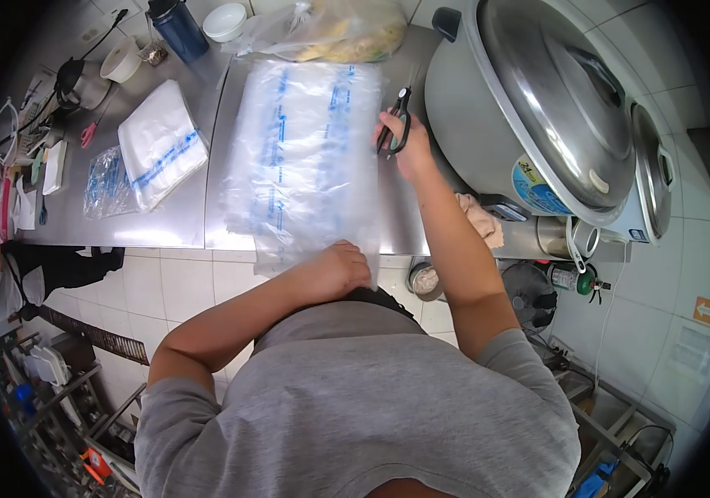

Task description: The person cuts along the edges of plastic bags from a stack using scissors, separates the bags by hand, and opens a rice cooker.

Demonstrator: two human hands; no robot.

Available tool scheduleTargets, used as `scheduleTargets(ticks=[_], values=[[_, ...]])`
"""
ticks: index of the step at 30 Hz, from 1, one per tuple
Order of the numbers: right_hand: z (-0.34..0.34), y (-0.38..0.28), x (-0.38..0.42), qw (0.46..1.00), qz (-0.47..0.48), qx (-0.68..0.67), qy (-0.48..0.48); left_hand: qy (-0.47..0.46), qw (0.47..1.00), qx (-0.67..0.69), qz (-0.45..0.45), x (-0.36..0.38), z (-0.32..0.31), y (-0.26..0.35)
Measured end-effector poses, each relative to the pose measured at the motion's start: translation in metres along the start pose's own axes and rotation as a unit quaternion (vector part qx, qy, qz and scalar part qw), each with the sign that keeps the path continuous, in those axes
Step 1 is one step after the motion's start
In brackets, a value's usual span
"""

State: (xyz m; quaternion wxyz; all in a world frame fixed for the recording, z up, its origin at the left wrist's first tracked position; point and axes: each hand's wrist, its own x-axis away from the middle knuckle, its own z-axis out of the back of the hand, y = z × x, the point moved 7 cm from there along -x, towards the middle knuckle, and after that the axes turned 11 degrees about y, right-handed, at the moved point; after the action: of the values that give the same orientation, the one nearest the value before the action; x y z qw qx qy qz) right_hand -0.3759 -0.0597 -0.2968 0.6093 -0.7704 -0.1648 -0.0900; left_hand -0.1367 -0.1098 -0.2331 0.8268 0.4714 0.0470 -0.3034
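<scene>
A stack of clear plastic bags [305,158] with blue printing lies flat on the steel table, its near end hanging over the front edge. At that hanging end, my left hand [340,270] is closed on the plastic, its fingertips partly hidden. My right hand [409,148] grips a pair of black-handled scissors [396,124] by the handles, at the right side of the stack. The scissor blades point away from me, toward the back of the table.
A big lidded pot [488,100] stands close on the right, beside a cloth [479,220]. Left are folded white bags [160,145] and pink-handled scissors [88,134]. A filled plastic bag [330,33] lies behind. Another person [7,282] is at far left.
</scene>
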Motion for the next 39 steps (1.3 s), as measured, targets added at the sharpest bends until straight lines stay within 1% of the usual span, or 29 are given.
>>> scheduleTargets(ticks=[1,2,4,6,7,8,9,10,11,13,14,15,17,18,19,22,25,28,31,34,37,39], values=[[-0.001,-0.003,-0.002,1.0,0.01,-0.008,0.012,-0.008,1.0,-0.011,0.004,0.003,0.007,-0.002],[0.003,-0.002,-0.004,0.999,-0.001,0.001,0.033,-0.015,0.999,-0.03,0.026,0.009,0.013,-0.007],[0.008,0.002,0.001,0.998,0.015,0.054,0.012,-0.028,0.995,-0.07,0.07,0.028,0.034,-0.018],[0.017,0.009,0.018,0.996,0.013,0.089,0.003,-0.064,0.975,-0.125,0.172,0.058,0.065,-0.042],[0.023,0.013,0.032,0.995,0.003,0.098,0.004,-0.08,0.956,-0.185,0.213,0.079,0.081,-0.056],[0.03,0.017,0.046,0.994,-0.006,0.107,0.006,-0.16,0.91,-0.25,0.29,0.1,0.097,-0.068],[0.038,0.026,0.059,0.995,-0.032,0.091,-0.007,-0.184,0.865,-0.299,0.358,0.125,0.114,-0.078],[0.047,0.034,0.073,0.995,-0.058,0.076,-0.019,-0.203,0.802,-0.328,0.455,0.142,0.132,-0.083],[0.054,0.04,0.09,0.993,-0.09,0.057,-0.048,-0.22,0.751,-0.363,0.506,0.145,0.145,-0.085],[0.068,0.051,0.123,0.983,-0.152,0.021,-0.104,-0.091,0.799,-0.342,0.485,0.107,0.158,-0.072],[0.073,0.054,0.134,0.979,-0.149,0.016,-0.136,-0.012,0.852,-0.304,0.426,0.082,0.152,-0.076],[0.078,0.059,0.144,0.975,-0.146,0.011,-0.168,0.069,0.893,-0.26,0.361,0.058,0.144,-0.082],[0.083,0.059,0.16,0.965,-0.146,0.024,-0.218,0.177,0.927,-0.196,0.266,0.014,0.116,-0.1],[0.082,0.054,0.167,0.96,-0.15,0.041,-0.235,0.192,0.928,-0.205,0.243,-0.001,0.103,-0.113],[0.081,0.05,0.173,0.954,-0.152,0.057,-0.251,0.207,0.929,-0.214,0.219,-0.012,0.094,-0.124],[0.083,0.041,0.179,0.947,-0.146,0.109,-0.264,0.209,0.915,-0.273,0.211,-0.027,0.077,-0.143],[0.086,0.041,0.181,0.943,-0.145,0.132,-0.268,0.208,0.913,-0.257,0.238,-0.026,0.076,-0.155],[0.085,0.046,0.18,0.94,-0.145,0.151,-0.269,0.229,0.924,-0.19,0.242,-0.019,0.08,-0.167],[0.077,0.047,0.176,0.935,-0.145,0.162,-0.281,0.24,0.922,-0.119,0.28,-0.016,0.083,-0.18],[0.066,0.048,0.171,0.933,-0.152,0.149,-0.292,0.258,0.929,-0.123,0.234,-0.016,0.088,-0.177],[0.055,0.049,0.17,0.927,-0.171,0.163,-0.29,0.223,0.909,-0.06,0.346,-0.01,0.083,-0.176],[0.05,0.048,0.171,0.921,-0.175,0.16,-0.31,0.217,0.906,-0.055,0.359,-0.009,0.081,-0.171]])
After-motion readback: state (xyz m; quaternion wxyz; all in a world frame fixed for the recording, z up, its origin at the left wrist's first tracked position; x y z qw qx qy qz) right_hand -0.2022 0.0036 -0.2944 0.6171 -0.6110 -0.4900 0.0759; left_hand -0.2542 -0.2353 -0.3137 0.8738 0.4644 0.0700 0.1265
